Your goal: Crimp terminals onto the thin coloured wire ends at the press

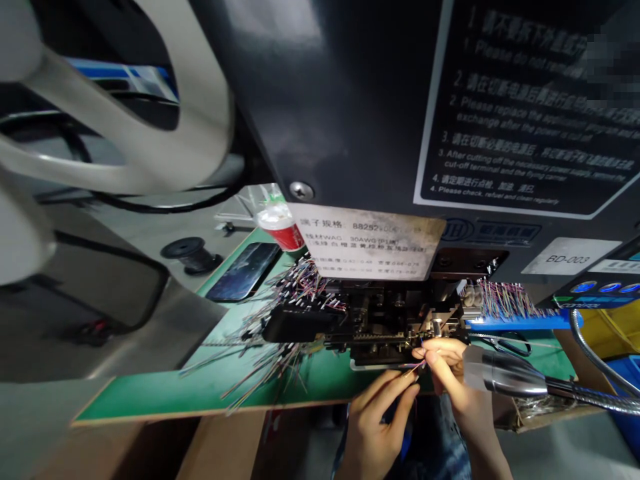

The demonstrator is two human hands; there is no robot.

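Thin coloured wires (418,367) run between my two hands, just in front of a dark crimping machine (370,320). My right hand (453,370) pinches wire between thumb and fingers, close to the machine's metal die area (436,325). Lower and to the left, my left hand (383,413) has its fingers bent together around the wires' other part. The exact wire ends are too small to make out. A strip of terminals (370,338) leads into the machine from the left.
Bundles of loose wires (300,283) lie left of the machine, near a phone (243,272) and a red-and-white cup (283,227). A flexible lamp (505,373) reaches in from the right. Scissors (507,343) and a blue tray (525,322) with wires sit on the green table (150,400).
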